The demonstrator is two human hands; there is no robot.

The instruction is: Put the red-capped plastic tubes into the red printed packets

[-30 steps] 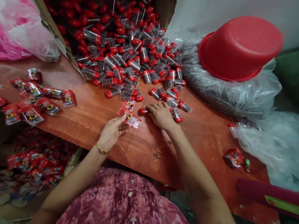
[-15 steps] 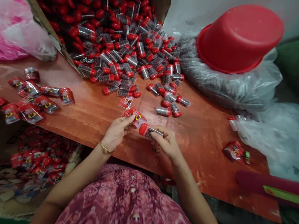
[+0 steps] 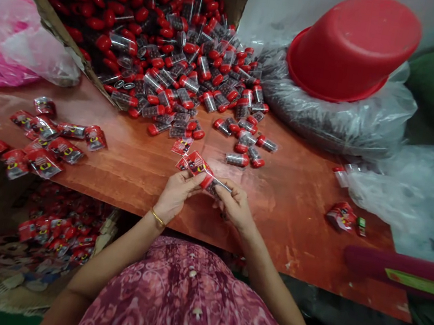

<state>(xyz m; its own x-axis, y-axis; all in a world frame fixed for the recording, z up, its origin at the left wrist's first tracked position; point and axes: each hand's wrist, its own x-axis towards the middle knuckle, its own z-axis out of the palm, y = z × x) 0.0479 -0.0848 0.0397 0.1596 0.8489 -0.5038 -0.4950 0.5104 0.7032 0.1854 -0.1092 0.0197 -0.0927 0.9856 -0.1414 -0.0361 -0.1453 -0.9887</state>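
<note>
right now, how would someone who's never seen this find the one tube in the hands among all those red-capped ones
Start at the red-brown table, near its front edge, short of the heap of red-capped tubes spilling from the cardboard box. The tube sits between the left hand and right hand. Unlike its neighbours it is off the wood, its red cap against a red printed packet.

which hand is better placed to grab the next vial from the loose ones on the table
Right, probably: the right hand sits just below the loose vials, and the vial it holds meets the mouth of the sachet that the left hand pinches.
</note>
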